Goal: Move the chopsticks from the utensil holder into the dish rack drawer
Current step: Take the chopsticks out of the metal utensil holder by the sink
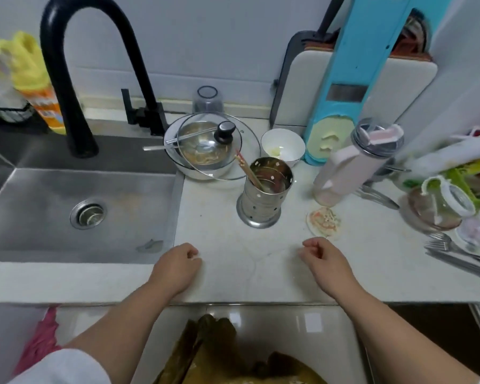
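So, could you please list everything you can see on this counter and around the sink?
perforated steel utensil holder: one, silver, counter centre
patterned wooden chopsticks: a few, brown-red, leaning inside the holder
curved black tap: one, black, over the sink
steel sink: one, grey, left
glass lid with black knob: one, clear, behind the holder
white ceramic bowl: one, white, right of the lid
pink plastic bottle: one, pink, right of holder
metal forks: several, silver, right edge
left hand, right hand: bare, empty, loosely curled, front counter edge

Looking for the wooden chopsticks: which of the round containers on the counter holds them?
The perforated steel utensil holder, in front of the white bowl; the chopsticks lean out over its left rim. The bowl shows none.
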